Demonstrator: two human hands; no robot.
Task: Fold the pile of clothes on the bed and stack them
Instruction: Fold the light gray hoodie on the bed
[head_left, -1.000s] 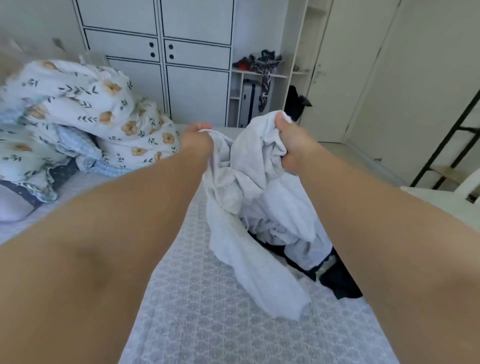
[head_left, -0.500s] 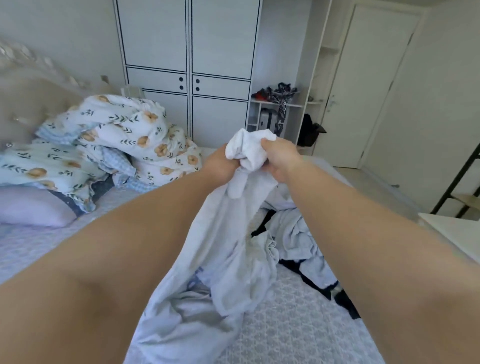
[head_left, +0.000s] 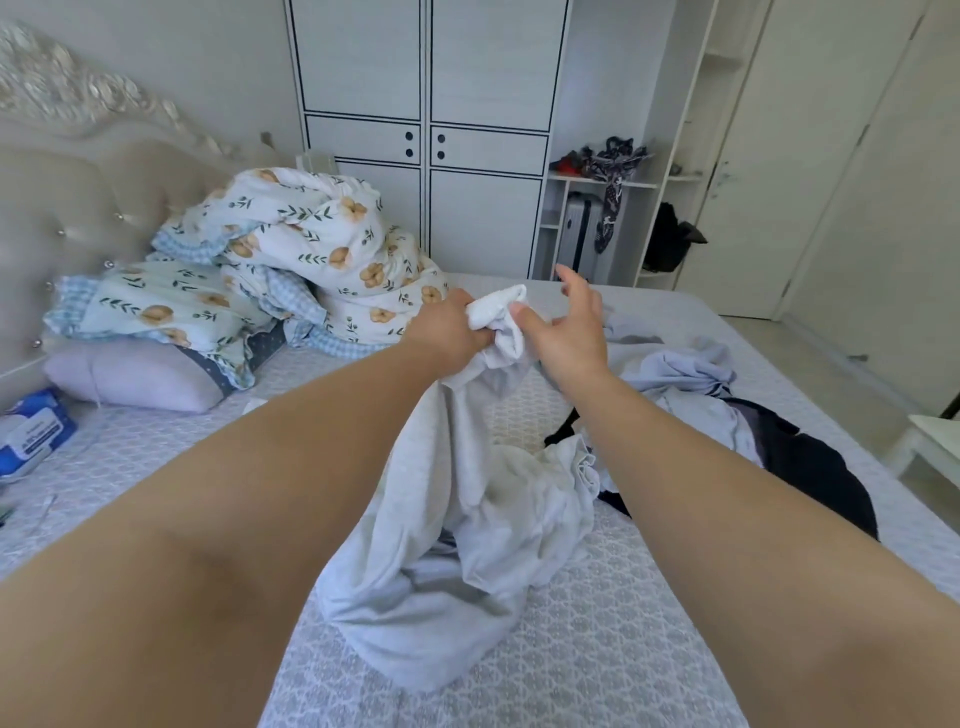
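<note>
A person's left hand (head_left: 447, 330) grips the bunched top of a white garment (head_left: 467, 519), which hangs from that fist onto the bed (head_left: 597, 649). The right hand (head_left: 569, 327), fingers spread open, hovers just beside the grip. More clothes (head_left: 727, 415) lie to its right.

Two bare forearms, sleeveless, no jewellery

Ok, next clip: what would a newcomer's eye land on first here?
The two bare arms reaching up the middle, where the left hand grips a bunched white garment that trails down onto the bed, with the right hand open beside it. Then the floral duvet heaped at the back left, by the headboard.
</note>
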